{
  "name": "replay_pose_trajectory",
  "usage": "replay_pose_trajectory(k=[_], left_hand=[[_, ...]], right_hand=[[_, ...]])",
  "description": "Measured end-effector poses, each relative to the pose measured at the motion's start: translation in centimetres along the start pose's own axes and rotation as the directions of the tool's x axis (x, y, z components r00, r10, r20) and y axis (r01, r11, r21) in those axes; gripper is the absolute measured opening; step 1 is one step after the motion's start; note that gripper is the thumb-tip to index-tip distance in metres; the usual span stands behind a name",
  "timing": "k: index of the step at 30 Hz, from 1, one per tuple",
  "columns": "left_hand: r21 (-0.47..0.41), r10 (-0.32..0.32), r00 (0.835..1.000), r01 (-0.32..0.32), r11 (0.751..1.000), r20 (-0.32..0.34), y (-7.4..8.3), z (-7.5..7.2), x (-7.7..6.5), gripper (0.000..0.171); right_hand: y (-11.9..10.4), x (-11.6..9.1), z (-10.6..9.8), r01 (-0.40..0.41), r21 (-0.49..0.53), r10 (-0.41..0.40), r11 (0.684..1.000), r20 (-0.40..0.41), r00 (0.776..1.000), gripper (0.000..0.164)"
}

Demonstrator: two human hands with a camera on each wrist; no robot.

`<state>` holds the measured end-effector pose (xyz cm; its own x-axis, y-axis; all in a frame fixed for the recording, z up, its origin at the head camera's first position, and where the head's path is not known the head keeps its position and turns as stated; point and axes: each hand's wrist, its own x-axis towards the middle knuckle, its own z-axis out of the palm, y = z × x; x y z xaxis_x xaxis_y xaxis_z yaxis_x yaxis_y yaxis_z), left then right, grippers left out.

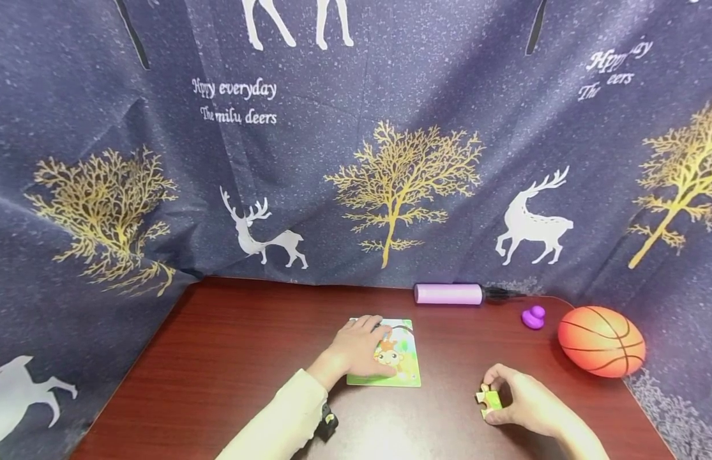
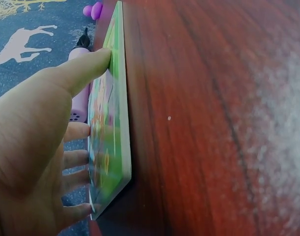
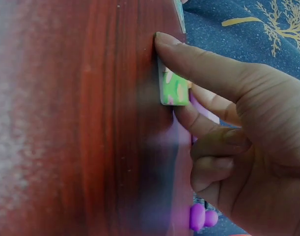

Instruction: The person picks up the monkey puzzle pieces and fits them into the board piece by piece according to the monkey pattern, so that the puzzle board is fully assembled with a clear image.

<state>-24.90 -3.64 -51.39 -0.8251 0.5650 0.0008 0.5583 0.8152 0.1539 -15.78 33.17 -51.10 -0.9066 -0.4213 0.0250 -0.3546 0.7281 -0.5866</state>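
A jigsaw puzzle board (image 1: 410, 369) with a cartoon monkey on a green background lies flat in the middle of the table. Spread over its left part is my left hand (image 1: 358, 350); the left wrist view shows the thumb and fingertips touching the board (image 2: 121, 142). To the right of the board, my right hand (image 1: 525, 402) pinches a green jigsaw piece (image 1: 492, 400) between thumb and fingers, at or just above the tabletop. The right wrist view shows the piece (image 3: 174, 91) partly covered by the thumb, with the other fingers curled.
At the table's back edge lies a lilac hand pump (image 1: 447, 294) with a black nozzle. A purple rubber duck (image 1: 534, 317) and an orange basketball (image 1: 601, 342) sit on the right side. Behind the reddish-brown table (image 1: 229, 358) hangs a dark blue cloth (image 1: 333, 211) with deer and trees.
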Motion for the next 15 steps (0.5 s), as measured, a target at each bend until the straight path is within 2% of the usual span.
replay_pose_trajectory(k=[8,15], left_hand=[[0.001,-0.009,1.0,0.009,1.0,0.016,0.0,0.22,0.26,0.085],[0.022,-0.004,1.0,0.004,1.0,0.024,-0.07,0.2,0.34,0.081]], right_hand=[[0.4,-0.48,0.11,0.061,0.069,-0.057,0.996,-0.058,0.997,0.042],[0.39,-0.48,-0.28,0.008,0.08,-0.006,0.997,-0.018,1.0,0.03]])
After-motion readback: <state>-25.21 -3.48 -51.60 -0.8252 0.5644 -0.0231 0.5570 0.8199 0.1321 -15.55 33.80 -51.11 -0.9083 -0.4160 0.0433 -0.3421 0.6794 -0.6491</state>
